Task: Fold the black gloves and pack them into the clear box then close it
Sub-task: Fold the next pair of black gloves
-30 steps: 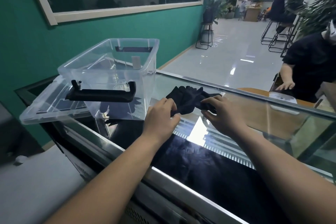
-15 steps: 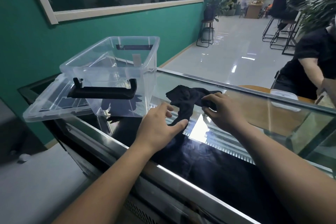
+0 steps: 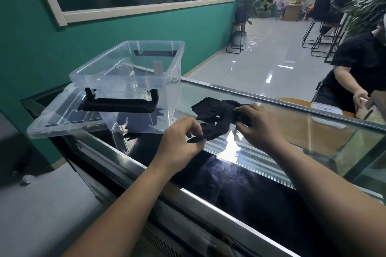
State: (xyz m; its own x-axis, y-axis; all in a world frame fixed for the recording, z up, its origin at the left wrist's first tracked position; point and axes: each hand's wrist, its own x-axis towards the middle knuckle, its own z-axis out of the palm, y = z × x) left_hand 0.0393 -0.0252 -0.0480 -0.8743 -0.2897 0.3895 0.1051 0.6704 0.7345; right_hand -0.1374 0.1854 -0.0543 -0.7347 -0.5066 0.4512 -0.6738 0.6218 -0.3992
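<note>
Two hands were on one crumpled bundle, so I judged the folding step was in hand, with nothing packed yet. The glass-topped counter gave wide flat room ahead and to my right, and its steel front edge ran close under my forearms. The clear box stood open at the counter's left end, near the gloves, and looked empty. Its lid lay at its left and appeared to overhang the counter's corner. A black handle ran across the box's near side. The black gloves lay bunched on the glass between my hands. My right hand gripped their far end with curled fingers, and my left hand pinched a near tip. The next move called for pulling them flat, stacking and folding them, then lifting them over the box's rim.
</note>
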